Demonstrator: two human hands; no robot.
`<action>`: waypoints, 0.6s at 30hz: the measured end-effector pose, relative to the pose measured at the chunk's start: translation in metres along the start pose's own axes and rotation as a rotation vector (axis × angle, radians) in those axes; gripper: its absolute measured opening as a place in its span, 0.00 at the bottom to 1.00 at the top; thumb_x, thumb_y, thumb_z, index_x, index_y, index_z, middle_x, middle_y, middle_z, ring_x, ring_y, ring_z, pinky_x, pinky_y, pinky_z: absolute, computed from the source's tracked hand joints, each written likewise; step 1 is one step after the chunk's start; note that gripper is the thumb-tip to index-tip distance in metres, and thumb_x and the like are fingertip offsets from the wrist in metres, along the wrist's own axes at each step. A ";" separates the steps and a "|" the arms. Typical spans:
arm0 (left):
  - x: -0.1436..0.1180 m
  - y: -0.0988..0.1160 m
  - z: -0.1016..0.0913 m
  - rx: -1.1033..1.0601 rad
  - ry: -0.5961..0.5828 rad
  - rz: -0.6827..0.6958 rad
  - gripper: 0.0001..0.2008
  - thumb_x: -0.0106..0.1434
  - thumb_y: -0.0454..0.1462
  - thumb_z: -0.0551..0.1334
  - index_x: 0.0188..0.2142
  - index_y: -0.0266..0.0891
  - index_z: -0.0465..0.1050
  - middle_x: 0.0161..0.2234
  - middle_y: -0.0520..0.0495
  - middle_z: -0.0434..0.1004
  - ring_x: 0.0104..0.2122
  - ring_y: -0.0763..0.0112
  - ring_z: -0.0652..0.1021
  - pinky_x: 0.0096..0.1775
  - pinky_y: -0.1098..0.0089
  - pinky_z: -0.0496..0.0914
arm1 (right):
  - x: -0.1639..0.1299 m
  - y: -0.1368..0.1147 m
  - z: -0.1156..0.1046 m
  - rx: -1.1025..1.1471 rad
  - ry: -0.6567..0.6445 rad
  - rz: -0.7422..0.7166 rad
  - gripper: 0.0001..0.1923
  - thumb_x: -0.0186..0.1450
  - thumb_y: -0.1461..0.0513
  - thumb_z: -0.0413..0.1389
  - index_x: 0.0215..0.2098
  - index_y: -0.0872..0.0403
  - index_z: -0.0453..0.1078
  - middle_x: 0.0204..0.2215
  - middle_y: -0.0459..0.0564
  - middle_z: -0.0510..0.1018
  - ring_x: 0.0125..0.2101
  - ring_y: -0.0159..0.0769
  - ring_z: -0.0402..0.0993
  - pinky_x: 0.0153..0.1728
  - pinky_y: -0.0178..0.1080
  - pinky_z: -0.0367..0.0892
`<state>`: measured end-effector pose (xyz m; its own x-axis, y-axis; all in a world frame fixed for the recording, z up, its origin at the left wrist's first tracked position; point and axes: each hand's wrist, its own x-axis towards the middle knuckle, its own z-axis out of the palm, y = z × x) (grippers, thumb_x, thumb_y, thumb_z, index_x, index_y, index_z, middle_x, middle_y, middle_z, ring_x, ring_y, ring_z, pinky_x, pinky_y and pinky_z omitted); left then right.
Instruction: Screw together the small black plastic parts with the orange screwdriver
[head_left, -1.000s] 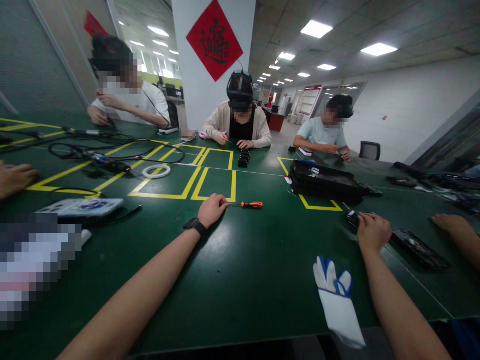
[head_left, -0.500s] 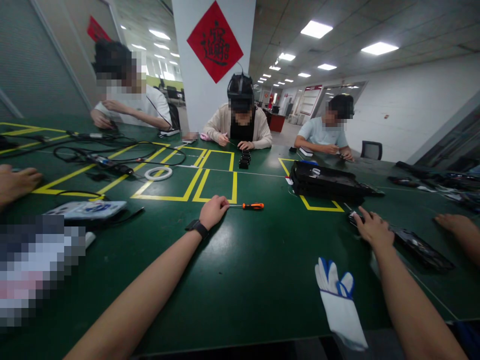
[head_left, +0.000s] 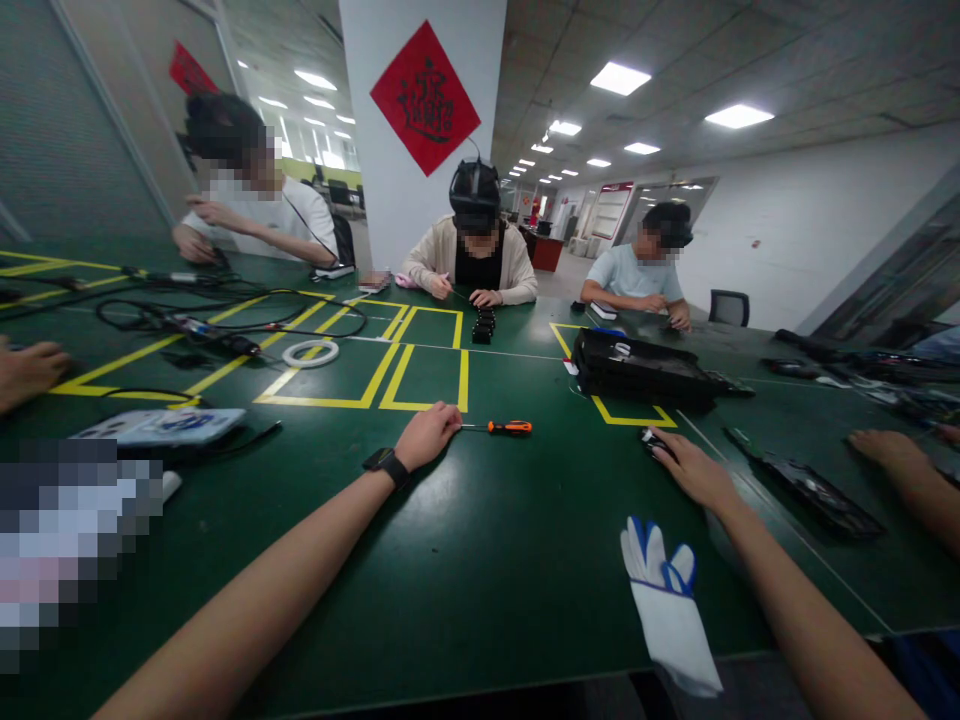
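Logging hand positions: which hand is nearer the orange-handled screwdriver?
Left. The left hand touches the tip end of the screwdriver; the right hand lies off to its right.

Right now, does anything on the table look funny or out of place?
Yes: the glove hangs its cuff over the table's near edge, so it might slip off. Nothing looks spilled or broken.
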<state>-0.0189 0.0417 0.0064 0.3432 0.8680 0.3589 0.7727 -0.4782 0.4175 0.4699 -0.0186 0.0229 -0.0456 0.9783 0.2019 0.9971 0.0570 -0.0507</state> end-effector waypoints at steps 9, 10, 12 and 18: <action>-0.035 0.032 -0.009 -0.019 -0.087 0.111 0.07 0.62 0.36 0.51 0.34 0.41 0.67 0.34 0.48 0.68 0.33 0.69 0.71 0.36 0.69 0.63 | 0.042 -0.122 0.004 0.101 0.037 -0.293 0.24 0.66 0.51 0.40 0.59 0.42 0.50 0.52 0.49 0.65 0.48 0.44 0.65 0.43 0.46 0.64; -0.037 0.033 -0.010 -0.018 -0.090 0.121 0.07 0.62 0.36 0.51 0.35 0.42 0.67 0.34 0.48 0.68 0.33 0.69 0.71 0.36 0.70 0.63 | 0.053 -0.129 0.006 0.112 0.032 -0.302 0.24 0.66 0.51 0.40 0.59 0.43 0.51 0.52 0.49 0.66 0.47 0.44 0.65 0.42 0.45 0.64; -0.037 0.033 -0.011 -0.017 -0.090 0.128 0.07 0.62 0.36 0.51 0.34 0.41 0.67 0.34 0.48 0.68 0.33 0.69 0.71 0.35 0.70 0.63 | 0.076 -0.144 0.010 0.136 0.020 -0.340 0.23 0.66 0.52 0.41 0.59 0.44 0.52 0.51 0.50 0.66 0.47 0.44 0.65 0.42 0.45 0.64; -0.034 0.031 -0.012 -0.014 -0.100 0.146 0.07 0.62 0.35 0.51 0.36 0.42 0.67 0.34 0.49 0.68 0.33 0.70 0.71 0.36 0.70 0.63 | 0.124 -0.216 0.020 0.201 -0.042 -0.539 0.24 0.66 0.52 0.42 0.59 0.46 0.52 0.51 0.51 0.66 0.48 0.41 0.63 0.46 0.42 0.60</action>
<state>-0.0133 -0.0041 0.0169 0.5034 0.7975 0.3325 0.7035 -0.6017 0.3783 0.2479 0.0942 0.0392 -0.5507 0.8073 0.2120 0.8011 0.5825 -0.1372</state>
